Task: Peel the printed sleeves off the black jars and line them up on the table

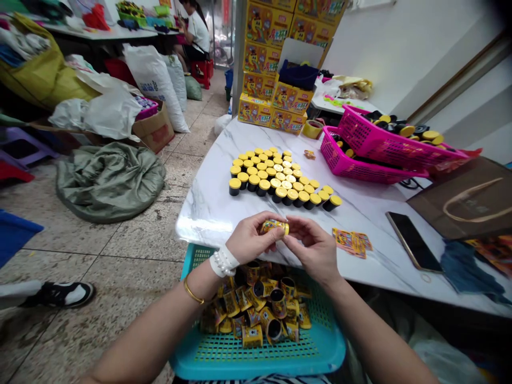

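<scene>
Over the near edge of the table, my left hand is closed around a small cup with a colourful printed label and a yellow end. The cup lies sideways, its yellow end pointing right. At that end my right hand has its thumb and fingers curled in, touching the yellow rim. Just beyond my hands stand several black cups with yellow lids, packed in uneven rows. Below my hands, a turquoise basket holds a heap of labelled cups. Flat printed labels lie right of my right hand.
A phone, a brown paper bag and a blue cloth are on the right. Behind them are stacked pink baskets. Printed cartons rise at the table's far end. Sacks line the left floor; a person sits beyond.
</scene>
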The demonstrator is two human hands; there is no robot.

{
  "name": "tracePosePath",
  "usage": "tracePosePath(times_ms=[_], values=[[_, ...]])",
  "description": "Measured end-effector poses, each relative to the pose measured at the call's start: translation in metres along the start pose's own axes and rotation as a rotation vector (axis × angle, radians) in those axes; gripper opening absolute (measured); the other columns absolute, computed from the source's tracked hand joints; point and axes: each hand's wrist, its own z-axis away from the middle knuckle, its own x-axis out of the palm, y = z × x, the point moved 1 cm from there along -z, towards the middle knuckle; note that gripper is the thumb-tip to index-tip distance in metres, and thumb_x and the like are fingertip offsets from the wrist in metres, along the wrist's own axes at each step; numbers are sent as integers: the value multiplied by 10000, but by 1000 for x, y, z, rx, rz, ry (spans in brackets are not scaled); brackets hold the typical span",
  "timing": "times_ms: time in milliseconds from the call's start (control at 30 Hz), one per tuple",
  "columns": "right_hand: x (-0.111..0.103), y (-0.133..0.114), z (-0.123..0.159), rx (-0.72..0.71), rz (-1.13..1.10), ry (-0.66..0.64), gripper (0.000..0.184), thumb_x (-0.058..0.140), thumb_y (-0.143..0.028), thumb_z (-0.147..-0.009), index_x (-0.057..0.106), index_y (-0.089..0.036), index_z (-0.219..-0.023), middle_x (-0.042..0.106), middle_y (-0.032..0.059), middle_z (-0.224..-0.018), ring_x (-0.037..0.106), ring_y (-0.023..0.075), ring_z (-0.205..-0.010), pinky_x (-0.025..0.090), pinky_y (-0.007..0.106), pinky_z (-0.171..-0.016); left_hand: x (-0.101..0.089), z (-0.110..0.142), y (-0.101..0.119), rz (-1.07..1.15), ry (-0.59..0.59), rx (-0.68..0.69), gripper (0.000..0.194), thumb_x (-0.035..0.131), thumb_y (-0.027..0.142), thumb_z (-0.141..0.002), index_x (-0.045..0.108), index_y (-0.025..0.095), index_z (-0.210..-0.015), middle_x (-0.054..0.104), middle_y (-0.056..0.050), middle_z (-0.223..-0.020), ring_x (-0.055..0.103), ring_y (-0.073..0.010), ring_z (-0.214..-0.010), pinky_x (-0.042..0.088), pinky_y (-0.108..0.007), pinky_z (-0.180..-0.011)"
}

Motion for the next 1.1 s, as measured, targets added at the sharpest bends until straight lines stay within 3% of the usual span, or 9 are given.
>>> tracePosePath(times_ms=[133, 200, 267, 400, 533, 733, 900, 1000, 1100], values=[[-2, -1, -6, -256, 220, 16, 338, 753, -130, -760, 686, -224, -1078, 702, 59, -1007, 678, 190, -879, 595, 383, -825, -11, -3, 4, 0, -39, -126, 438, 560, 587, -886, 585, 158, -966, 577, 20, -590, 497, -81, -408, 344, -192, -396], [-2, 0, -9, -282, 243, -14, 326, 759, -131, -750, 696, -219, -1058, 703, 61, -999, 678, 185, -849, 597, 376, -797, -15, -5, 6, 12, -60, -98, 399, 601, 548, -876, 587, 149, -883, 544, 30, -610, 448, -58, -434, 325, -184, -413], [1, 1, -10, -171, 153, 4, 292, 771, -158, -752, 703, -214, -1030, 710, 55, -963, 687, 174, -796, 609, 356, -750, -15, -6, 5, 23, -66, -34, 347, 669, 477, -849, 605, 145, -928, 524, 43, -638, 421, -54, -477, 324, -184, -443], [10, 3, -5, 207, -185, 36, 275, 836, -227, -710, 718, -210, -958, 753, 33, -866, 723, 165, -733, 631, 312, -715, -13, -4, 2, 29, -29, 95, 320, 719, 405, -817, 627, 146, -981, 563, 22, -730, 466, -69, -577, 366, -193, -509], [13, 4, -7, 381, -411, -53, 255, 863, -251, -693, 738, -205, -910, 757, 11, -750, 721, 144, -648, 617, 252, -644, -12, 1, 2, 57, -55, 71, 334, 691, 459, -835, 600, 151, -927, 556, 44, -639, 456, -54, -485, 345, -173, -440], [4, -6, -1, 397, -563, -304, 415, 837, -278, -734, 727, -269, -1135, 735, -10, -776, 713, 139, -600, 626, 283, -598, -4, 19, 8, 145, -14, -195, 453, 624, 609, -833, 513, 178, -752, 552, 53, -457, 364, -37, -259, 205, -146, -268], [7, -19, 27, 331, -593, -181, 231, 852, -266, -722, 783, -257, -942, 712, -9, -697, 671, 138, -494, 589, 262, -451, 14, 46, -4, 586, -111, -322, 399, 731, 521, -780, 597, 155, -866, 644, 23, -565, 457, -40, -308, 325, -138, -290], [9, -23, 39, 306, -504, -113, 197, 819, -258, -766, 772, -273, -956, 723, -9, -712, 661, 126, -490, 577, 245, -441, 25, 58, -19, 672, -6, -324, 432, 759, 543, -745, 584, 153, -803, 605, 50, -504, 388, -31, -255, 274, -139, -244], [5, -28, 42, 200, -276, -161, 276, 795, -202, -782, 762, -289, -1041, 742, 29, -885, 709, 150, -690, 609, 262, -581, 34, 65, -26, 648, 119, -334, 438, 729, 563, -773, 553, 162, -791, 569, 70, -460, 335, -22, -235, 232, -126, -232]])
